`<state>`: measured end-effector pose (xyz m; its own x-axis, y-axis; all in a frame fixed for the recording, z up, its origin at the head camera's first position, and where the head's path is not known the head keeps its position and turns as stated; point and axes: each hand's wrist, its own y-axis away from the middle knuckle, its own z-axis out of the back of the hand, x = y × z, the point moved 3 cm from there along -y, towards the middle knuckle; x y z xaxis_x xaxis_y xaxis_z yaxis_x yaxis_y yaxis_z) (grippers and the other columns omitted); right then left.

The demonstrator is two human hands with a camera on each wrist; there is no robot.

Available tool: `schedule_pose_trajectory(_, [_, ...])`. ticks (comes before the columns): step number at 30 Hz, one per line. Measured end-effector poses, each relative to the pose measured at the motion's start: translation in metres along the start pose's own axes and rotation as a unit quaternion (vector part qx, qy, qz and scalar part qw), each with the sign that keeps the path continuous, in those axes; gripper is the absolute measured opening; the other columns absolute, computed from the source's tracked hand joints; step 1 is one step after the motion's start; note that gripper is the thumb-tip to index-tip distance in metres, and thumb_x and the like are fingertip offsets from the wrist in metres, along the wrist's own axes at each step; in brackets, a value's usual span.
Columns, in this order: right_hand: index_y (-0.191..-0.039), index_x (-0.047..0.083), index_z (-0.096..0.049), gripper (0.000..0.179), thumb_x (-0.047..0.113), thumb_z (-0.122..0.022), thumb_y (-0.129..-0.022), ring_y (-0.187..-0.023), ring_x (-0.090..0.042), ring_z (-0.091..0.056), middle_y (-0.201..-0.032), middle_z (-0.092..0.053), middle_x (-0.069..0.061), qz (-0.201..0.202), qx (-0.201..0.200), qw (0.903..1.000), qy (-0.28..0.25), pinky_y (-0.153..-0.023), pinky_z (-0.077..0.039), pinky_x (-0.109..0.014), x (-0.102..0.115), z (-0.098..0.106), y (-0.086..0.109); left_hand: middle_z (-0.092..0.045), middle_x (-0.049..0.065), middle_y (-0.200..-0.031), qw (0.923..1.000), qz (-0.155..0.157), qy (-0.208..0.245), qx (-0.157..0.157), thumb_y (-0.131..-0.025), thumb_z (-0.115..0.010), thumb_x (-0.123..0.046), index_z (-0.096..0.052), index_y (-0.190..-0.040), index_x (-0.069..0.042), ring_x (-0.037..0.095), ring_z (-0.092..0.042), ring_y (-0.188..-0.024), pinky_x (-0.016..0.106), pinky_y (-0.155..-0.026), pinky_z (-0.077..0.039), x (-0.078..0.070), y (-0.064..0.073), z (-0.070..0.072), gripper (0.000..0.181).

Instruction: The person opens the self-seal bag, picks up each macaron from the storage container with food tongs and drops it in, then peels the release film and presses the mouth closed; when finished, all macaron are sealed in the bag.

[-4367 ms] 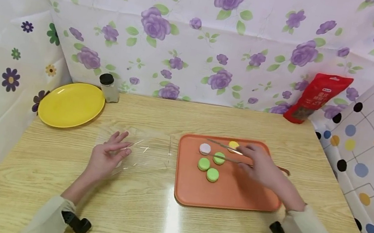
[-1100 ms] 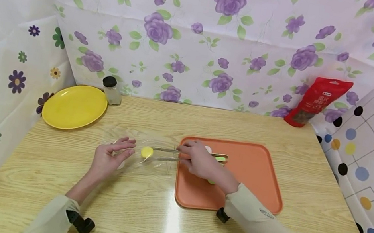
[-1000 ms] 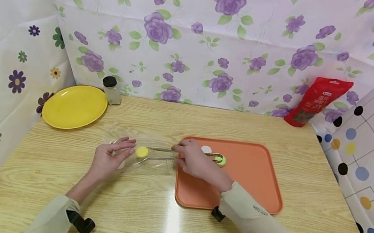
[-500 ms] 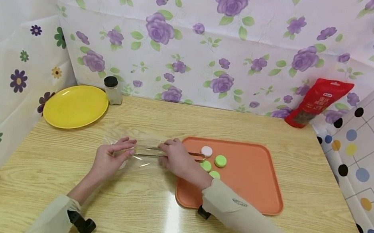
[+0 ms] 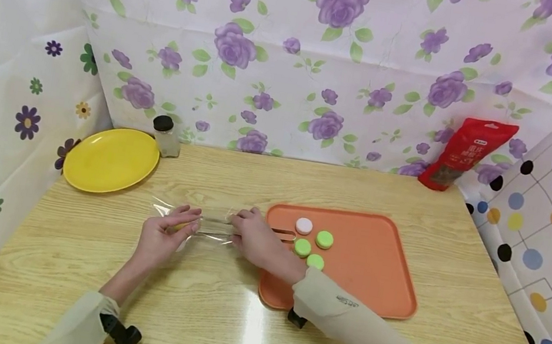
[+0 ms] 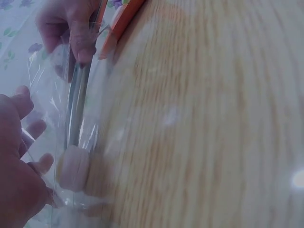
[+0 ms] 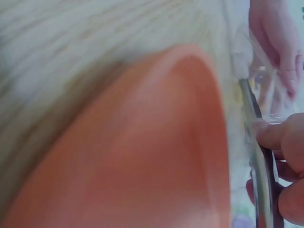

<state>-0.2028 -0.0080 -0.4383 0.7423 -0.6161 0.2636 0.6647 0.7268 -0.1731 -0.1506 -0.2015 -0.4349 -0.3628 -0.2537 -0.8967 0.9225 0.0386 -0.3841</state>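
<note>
A clear plastic bag point(image 5: 214, 226) lies between the hands, its mouth toward the tray. My left hand point(image 5: 161, 238) holds the bag film between thumb and fingers. Metal tongs point(image 6: 78, 109) reach into the bag, gripped by my right hand point(image 5: 258, 237) at the mouth. A pale macaron point(image 6: 75, 168) shows inside near the tong tips. Beside it is a yellow macaron point(image 5: 179, 228), mostly hidden by my left fingers in the head view. The bend of the tongs extends over the orange tray point(image 5: 367, 275), near a white macaron point(image 5: 303, 226) and several green macarons point(image 5: 324, 239).
At the back left a yellow plate point(image 5: 111, 160) leans by a black-capped jar point(image 5: 167, 138). A red pouch point(image 5: 466, 156) stands at the back right. Patterned cloth walls border the wooden table point(image 5: 200, 321).
My right hand has moved left from the tray, carrying the yellow macaron in the tongs into the bag, up to my left fingers. The left hand has stayed nearly in place.
</note>
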Motion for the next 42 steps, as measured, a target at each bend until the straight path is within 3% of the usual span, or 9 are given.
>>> schedule_pose_trajectory(3, [-0.122, 0.001, -0.065, 0.032, 0.012, -0.073, -0.094, -0.096, -0.029, -0.054, -0.112, -0.064, -0.013, 0.005, 0.005, 0.9998, -0.018, -0.081, -0.05, -0.036, -0.005, 0.009, 0.009, -0.066, 0.032, -0.111, 1.0, -0.001, 0.001, -0.003, -0.082, -0.071, 0.018, -0.07, -0.097, 0.017, 0.046, -0.051, -0.124, 0.021, -0.099, -0.045, 0.011, -0.001, 0.001, 0.016])
schedule_pose_trajectory(6, [-0.127, 0.0, -0.061, 0.036, 0.013, -0.071, -0.095, -0.095, -0.028, -0.052, -0.109, -0.061, -0.013, 0.006, 0.014, 0.9998, -0.013, -0.079, -0.048, -0.036, -0.01, 0.019, 0.02, -0.067, 0.029, -0.112, 0.9999, -0.001, 0.006, -0.01, -0.082, -0.073, 0.016, -0.072, -0.097, 0.014, 0.051, -0.049, -0.126, 0.019, -0.099, -0.045, 0.028, -0.001, 0.002, 0.015])
schedule_pose_trajectory(12, [-0.133, 0.002, -0.057, 0.039, 0.008, -0.069, -0.096, -0.099, -0.03, -0.05, -0.111, -0.056, -0.013, -0.01, 0.003, 0.9999, -0.008, -0.078, -0.047, -0.039, -0.03, 0.045, 0.055, -0.067, 0.031, -0.11, 0.9997, -0.009, 0.018, -0.01, -0.083, -0.072, 0.017, -0.071, -0.097, 0.016, 0.01, -0.056, -0.122, 0.018, -0.092, -0.049, 0.028, -0.001, 0.002, 0.014])
schedule_pose_trajectory(14, [-0.132, 0.004, -0.057, 0.037, 0.008, -0.068, -0.096, -0.099, -0.03, -0.049, -0.113, -0.055, -0.014, -0.03, -0.002, 0.9994, -0.015, -0.077, -0.048, -0.04, -0.041, 0.054, 0.07, -0.066, 0.032, -0.11, 0.9996, -0.012, 0.024, -0.011, -0.083, -0.071, 0.017, -0.07, -0.097, 0.018, 0.002, -0.055, -0.119, 0.019, -0.092, -0.049, 0.027, -0.001, 0.002, 0.014])
schedule_pose_trajectory(22, [-0.136, 0.0, -0.052, 0.041, 0.0, -0.064, -0.096, -0.108, -0.038, -0.052, -0.121, -0.058, -0.018, -0.088, 0.002, 0.996, -0.012, -0.084, -0.05, -0.05, -0.084, 0.08, 0.126, -0.065, 0.033, -0.113, 0.9993, -0.002, 0.037, -0.007, -0.084, -0.071, 0.016, -0.068, -0.1, 0.02, 0.004, -0.055, -0.12, 0.022, -0.093, -0.05, 0.027, 0.0, 0.003, 0.016])
schedule_pose_trajectory(27, [-0.139, 0.003, -0.051, 0.046, -0.004, -0.063, -0.095, -0.105, -0.038, -0.051, -0.117, -0.056, -0.018, -0.11, 0.0, 0.9939, -0.011, -0.08, -0.051, -0.051, -0.105, 0.089, 0.154, -0.065, 0.032, -0.114, 0.9993, 0.003, 0.038, -0.004, -0.085, -0.071, 0.015, -0.066, -0.102, 0.021, 0.005, -0.055, -0.121, 0.024, -0.094, -0.05, 0.028, 0.0, 0.003, 0.018])
schedule_pose_trajectory(34, [-0.136, 0.004, -0.054, 0.048, -0.007, -0.068, -0.091, -0.096, -0.035, -0.05, -0.105, -0.055, -0.016, -0.109, -0.004, 0.9941, 0.005, -0.074, -0.049, -0.05, -0.123, 0.095, 0.181, -0.066, 0.03, -0.114, 0.9994, 0.005, 0.034, -0.001, -0.085, -0.072, 0.013, -0.07, -0.102, 0.016, 0.006, -0.055, -0.121, 0.023, -0.093, -0.05, 0.026, 0.0, 0.003, 0.017])
schedule_pose_trajectory(42, [-0.133, 0.005, -0.055, 0.048, -0.006, -0.07, -0.089, -0.083, -0.031, -0.048, -0.101, -0.054, -0.014, -0.116, 0.015, 0.9928, 0.023, -0.057, -0.044, -0.041, -0.137, 0.094, 0.201, -0.067, 0.028, -0.114, 0.9996, 0.009, 0.025, 0.0, -0.086, -0.073, 0.011, -0.07, -0.103, 0.016, 0.006, -0.054, -0.121, 0.022, -0.093, -0.05, 0.024, -0.001, 0.003, 0.018])
